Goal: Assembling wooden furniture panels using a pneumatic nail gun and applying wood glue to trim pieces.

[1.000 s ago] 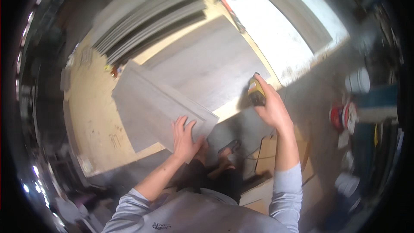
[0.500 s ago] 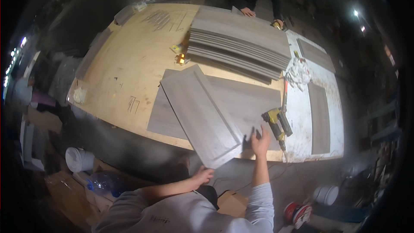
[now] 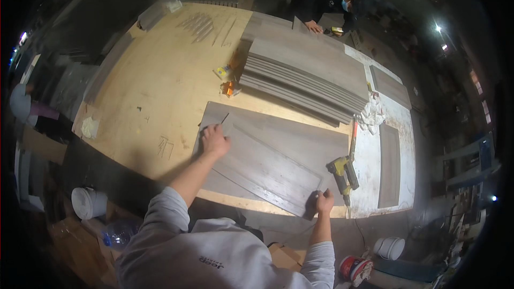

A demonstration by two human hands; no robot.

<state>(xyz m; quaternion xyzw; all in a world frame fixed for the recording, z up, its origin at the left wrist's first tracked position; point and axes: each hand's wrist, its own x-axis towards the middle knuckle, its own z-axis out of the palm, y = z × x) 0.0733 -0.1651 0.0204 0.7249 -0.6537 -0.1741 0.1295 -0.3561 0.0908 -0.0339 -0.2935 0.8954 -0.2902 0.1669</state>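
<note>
A grey wood-grain cabinet door with a recessed middle [image 3: 267, 160] lies slantwise on a larger flat grey board [image 3: 300, 120] at the table's front. My left hand [image 3: 215, 142] is at the door's far left end, its fingers bent over the edge there. At the near right end, my right hand [image 3: 324, 202] has its fingers curled against the short edge; the fingertips are partly hidden. A yellow-green nail gun [image 3: 342, 175] rests just right of the door, close to my right hand.
A stack of grey boards [image 3: 305, 83] stands behind. White rags [image 3: 370, 115], a red-handled tool [image 3: 354, 134] and a narrow grey panel [image 3: 389, 166] lie to the right. An orange object [image 3: 229, 90] sits left of the stack. Across the table, a person [image 3: 326, 8] handles a board.
The door has come down from a raised tilt to lie on the larger board. My left hand has moved from its near end to its far left end; my right hand has closed at the right end.
</note>
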